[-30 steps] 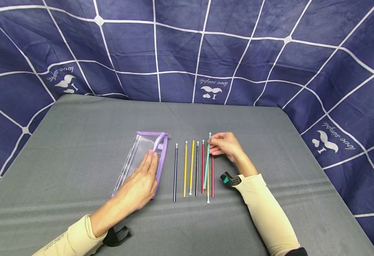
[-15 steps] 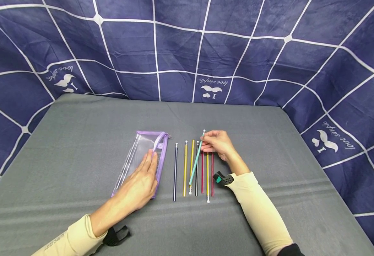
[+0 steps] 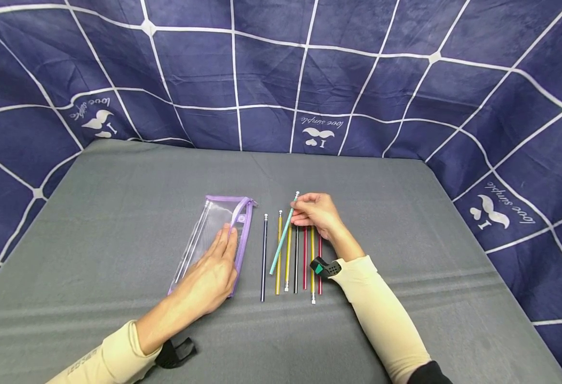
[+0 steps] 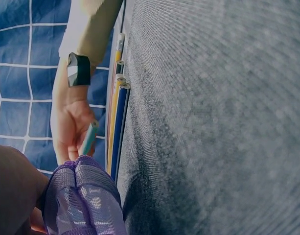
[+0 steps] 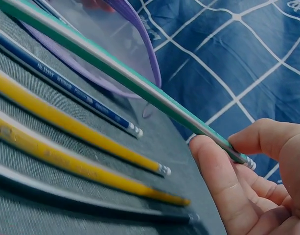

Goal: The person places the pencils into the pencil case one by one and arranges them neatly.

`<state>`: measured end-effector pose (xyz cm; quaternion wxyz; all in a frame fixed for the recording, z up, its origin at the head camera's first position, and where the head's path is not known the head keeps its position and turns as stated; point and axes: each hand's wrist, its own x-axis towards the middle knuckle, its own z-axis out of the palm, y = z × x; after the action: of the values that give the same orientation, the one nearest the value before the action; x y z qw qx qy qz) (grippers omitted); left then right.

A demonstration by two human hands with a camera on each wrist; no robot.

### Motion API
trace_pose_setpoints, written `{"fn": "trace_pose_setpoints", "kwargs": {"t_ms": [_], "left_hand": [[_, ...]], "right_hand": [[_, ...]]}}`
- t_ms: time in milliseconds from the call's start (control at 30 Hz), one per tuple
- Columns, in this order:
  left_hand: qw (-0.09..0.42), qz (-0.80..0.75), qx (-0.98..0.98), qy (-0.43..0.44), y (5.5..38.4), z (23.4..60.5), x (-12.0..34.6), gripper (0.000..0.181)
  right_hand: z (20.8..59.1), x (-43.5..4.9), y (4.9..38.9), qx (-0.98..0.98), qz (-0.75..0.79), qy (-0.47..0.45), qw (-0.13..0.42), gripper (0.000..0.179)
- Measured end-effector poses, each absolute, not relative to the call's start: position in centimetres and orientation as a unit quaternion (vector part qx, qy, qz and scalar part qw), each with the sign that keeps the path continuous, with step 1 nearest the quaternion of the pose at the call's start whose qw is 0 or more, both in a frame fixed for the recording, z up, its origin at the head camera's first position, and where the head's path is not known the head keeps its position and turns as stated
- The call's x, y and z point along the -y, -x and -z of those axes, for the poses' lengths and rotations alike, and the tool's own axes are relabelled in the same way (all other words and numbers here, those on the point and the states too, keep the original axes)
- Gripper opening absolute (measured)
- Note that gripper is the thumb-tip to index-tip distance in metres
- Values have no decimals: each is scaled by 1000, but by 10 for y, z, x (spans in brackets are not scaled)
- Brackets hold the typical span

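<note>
A clear pencil pouch [image 3: 204, 229] with purple edging lies on the grey cloth, its zipper side raised. My left hand [image 3: 211, 277] holds it, fingers laid along the top near the zipper; the thumb is hidden in the head view. My right hand [image 3: 316, 213] pinches a mint-green pencil [image 3: 282, 240] near its eraser end, between thumb and fingers. The pencil tilts above the row, its other end pointing down-left towards the pouch. Beneath and beside it lie a dark blue pencil [image 3: 264, 258], yellow pencils [image 5: 81, 129], a black pencil [image 3: 296, 266] and red pencils [image 3: 305, 261].
Grey cloth [image 3: 141, 181] covers the table. A blue curtain [image 3: 271, 69] with white grid lines hangs behind it and at the sides. The row of pencils lies right of the pouch, partly under the right forearm and hand.
My right hand has moved left with the mint-green pencil, from over the red pencils to over the yellow ones. The pencil leans more. The left hand and pouch stay put.
</note>
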<state>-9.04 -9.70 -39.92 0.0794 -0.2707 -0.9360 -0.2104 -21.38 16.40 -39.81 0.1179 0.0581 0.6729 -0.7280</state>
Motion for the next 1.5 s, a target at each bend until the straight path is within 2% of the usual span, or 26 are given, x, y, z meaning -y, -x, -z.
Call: {"fn": "trace_pose_setpoints", "kwargs": {"t_ms": [267, 900, 1300, 1500], "left_hand": [[67, 213, 939, 262, 90, 398, 97, 65], [64, 210, 940, 261, 90, 397, 96, 65], [65, 211, 940, 260, 90, 396, 96, 64], [67, 211, 939, 262, 90, 397, 96, 63]], "right_hand": [[402, -145, 212, -656, 743, -52, 124, 9], [401, -115, 207, -637, 764, -43, 94, 13], [403, -102, 202, -638, 760, -40, 114, 11], [403, -95, 199, -642, 752, -35, 143, 10]]}}
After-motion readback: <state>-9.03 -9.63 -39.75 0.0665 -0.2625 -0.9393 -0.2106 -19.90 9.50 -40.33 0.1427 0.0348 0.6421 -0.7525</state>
